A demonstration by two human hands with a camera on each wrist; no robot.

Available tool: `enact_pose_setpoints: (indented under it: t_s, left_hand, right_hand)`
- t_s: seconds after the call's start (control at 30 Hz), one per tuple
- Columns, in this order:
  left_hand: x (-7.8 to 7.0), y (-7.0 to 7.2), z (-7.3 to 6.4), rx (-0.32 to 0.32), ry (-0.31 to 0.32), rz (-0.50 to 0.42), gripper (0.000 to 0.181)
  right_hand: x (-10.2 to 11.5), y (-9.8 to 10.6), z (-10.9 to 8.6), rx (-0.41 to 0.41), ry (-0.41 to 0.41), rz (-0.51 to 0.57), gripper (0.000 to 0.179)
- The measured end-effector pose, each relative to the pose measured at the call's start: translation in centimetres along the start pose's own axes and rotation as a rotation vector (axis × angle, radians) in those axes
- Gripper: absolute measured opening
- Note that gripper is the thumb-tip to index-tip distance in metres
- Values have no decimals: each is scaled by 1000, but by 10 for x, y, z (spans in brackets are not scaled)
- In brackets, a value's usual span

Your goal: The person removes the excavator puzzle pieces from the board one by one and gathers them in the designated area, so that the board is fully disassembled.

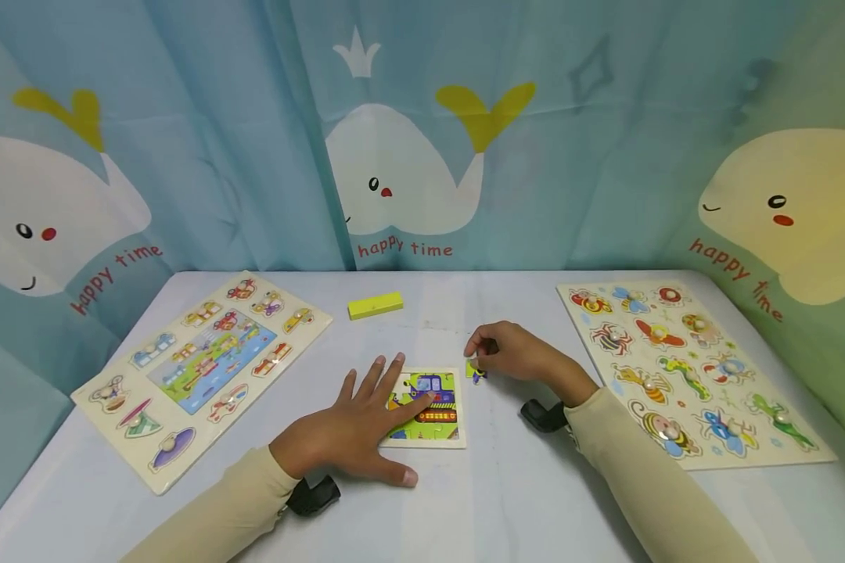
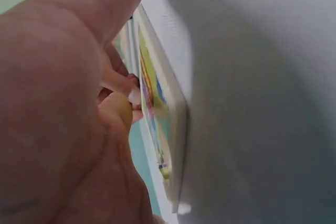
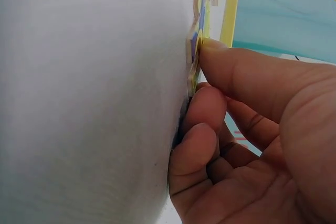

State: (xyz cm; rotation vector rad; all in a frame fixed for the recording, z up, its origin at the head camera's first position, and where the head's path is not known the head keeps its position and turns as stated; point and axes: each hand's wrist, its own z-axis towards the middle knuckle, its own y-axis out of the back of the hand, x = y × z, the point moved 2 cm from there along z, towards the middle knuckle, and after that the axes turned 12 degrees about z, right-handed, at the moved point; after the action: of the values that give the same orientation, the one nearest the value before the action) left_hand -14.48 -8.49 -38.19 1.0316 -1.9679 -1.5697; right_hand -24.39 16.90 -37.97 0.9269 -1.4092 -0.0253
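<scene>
A small jigsaw puzzle (image 1: pixel 438 432) with a vehicle picture lies in a pale frame at the middle of the table. My left hand (image 1: pixel 355 426) is spread over its left side, fingers extended, covering part of the picture. Just right of the frame, my right hand (image 1: pixel 514 352) pinches a green and purple puzzle piece (image 1: pixel 475 372) between thumb and fingers. In the right wrist view, the piece (image 3: pixel 195 38) is held on edge-on view close to the tabletop, the thumb against its printed face. The left wrist view shows the frame's edge (image 2: pixel 176 129) beside the left palm.
A knob puzzle board (image 1: pixel 218 422) with vehicles and other shapes lies at the left. An insect knob board (image 1: pixel 683 375) lies at the right. Behind the small puzzle sits a yellow block (image 1: pixel 375 305). A blue curtain (image 1: pixel 422 78) with whales stands around the table.
</scene>
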Motion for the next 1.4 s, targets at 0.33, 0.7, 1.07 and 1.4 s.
enact_pose_setpoints:
  t_s: [0.33, 0.7, 1.07, 1.4]
  left_hand:
    - [0, -5, 5, 57, 29, 30, 102]
    - [-1, -4, 9, 71, 36, -13, 99]
    - [1, -4, 8, 74, 30, 13, 98]
    - [-1, -2, 6, 65, 39, 49, 97]
  right_hand:
    - [-1, -2, 1, -6, 13, -6, 7]
    - [8, -1, -2, -73, 38, -49, 16]
    - [38, -23, 2, -44, 201, -14, 17]
    - [49, -46, 3, 83, 256, -31, 20]
